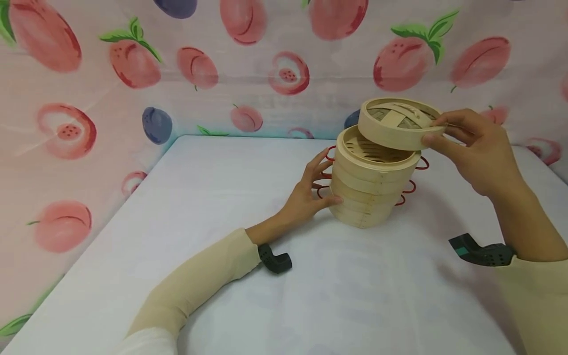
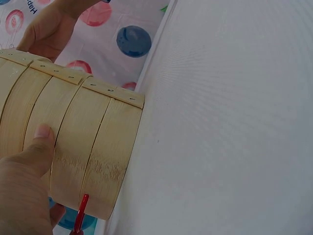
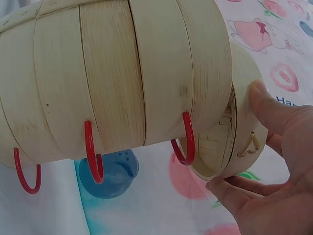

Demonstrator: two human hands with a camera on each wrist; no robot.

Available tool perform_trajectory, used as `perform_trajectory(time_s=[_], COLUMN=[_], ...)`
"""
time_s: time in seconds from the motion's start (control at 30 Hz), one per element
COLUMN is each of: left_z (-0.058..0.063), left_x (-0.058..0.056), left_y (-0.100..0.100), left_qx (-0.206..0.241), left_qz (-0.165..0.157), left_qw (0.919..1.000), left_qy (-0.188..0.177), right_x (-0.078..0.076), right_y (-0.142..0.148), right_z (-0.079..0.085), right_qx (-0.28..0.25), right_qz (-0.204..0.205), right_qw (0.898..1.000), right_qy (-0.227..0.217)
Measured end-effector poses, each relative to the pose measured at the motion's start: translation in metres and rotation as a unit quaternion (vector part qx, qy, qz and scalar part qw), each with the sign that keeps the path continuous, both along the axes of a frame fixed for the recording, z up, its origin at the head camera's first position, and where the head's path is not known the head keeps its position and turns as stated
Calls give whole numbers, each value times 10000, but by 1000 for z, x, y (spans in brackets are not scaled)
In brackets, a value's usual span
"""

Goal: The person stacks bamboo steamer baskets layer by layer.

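A stack of round bamboo steamer baskets (image 1: 372, 196) stands upright on the table, with red loop handles (image 1: 411, 186) on both sides. My left hand (image 1: 302, 196) holds its left side, the thumb lying on the front wall and the fingers toward the back. In the left wrist view, that thumb (image 2: 40, 147) presses the pale wall. With thumb and fingers, my right hand (image 1: 483, 150) pinches the rim of the woven steamer lid (image 1: 390, 138). Tilted and shifted to the right, the lid leaves the slatted inside (image 1: 370, 148) of the top basket partly uncovered.
A white-covered table (image 1: 213, 182) spreads out around the stack. Behind it and to the left hangs a pink cloth (image 1: 253, 74) printed with fruit. Dark devices are strapped at the left wrist (image 1: 275, 260) and the right wrist (image 1: 483, 252).
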State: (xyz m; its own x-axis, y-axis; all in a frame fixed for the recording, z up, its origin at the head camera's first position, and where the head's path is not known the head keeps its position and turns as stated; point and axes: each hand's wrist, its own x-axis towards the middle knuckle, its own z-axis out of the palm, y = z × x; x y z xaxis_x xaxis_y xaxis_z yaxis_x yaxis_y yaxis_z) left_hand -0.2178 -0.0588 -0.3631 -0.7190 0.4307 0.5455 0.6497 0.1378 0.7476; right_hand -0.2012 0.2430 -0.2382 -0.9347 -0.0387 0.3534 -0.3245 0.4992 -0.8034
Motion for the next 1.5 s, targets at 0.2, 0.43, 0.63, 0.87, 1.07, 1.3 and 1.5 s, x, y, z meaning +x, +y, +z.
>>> perform_trajectory(time_s=[0.2, 0.43, 0.63, 0.87, 1.07, 1.3, 1.5], left_z=[-1, -2, -1, -2, 0, 0, 2], left_x=[1, 0, 0, -1, 1, 1, 3], left_y=[6, 6, 6, 5, 4, 2, 1], left_qx=[13, -56, -18, 56, 114, 149, -5], left_qz=[-5, 42, 15, -15, -48, -80, 64], left_qw=[9999, 9999, 10000, 9999, 9998, 9998, 9998], left_qy=[-106, -126, -91, -101, -156, -143, -197], right_x=[4, 6, 8, 7, 7, 7, 10], right_y=[2, -1, -1, -2, -4, -9, -9], right_z=[-2, -1, -1, 1, 1, 1, 2], right_qx=[2, 55, 148, 331, 242, 116, 167], right_qz=[151, 303, 309, 486, 860, 1225, 1304], right_qw=[9997, 9993, 9994, 9981, 9952, 9912, 9901], right_qy=[169, 199, 51, 163, 400, 487, 484])
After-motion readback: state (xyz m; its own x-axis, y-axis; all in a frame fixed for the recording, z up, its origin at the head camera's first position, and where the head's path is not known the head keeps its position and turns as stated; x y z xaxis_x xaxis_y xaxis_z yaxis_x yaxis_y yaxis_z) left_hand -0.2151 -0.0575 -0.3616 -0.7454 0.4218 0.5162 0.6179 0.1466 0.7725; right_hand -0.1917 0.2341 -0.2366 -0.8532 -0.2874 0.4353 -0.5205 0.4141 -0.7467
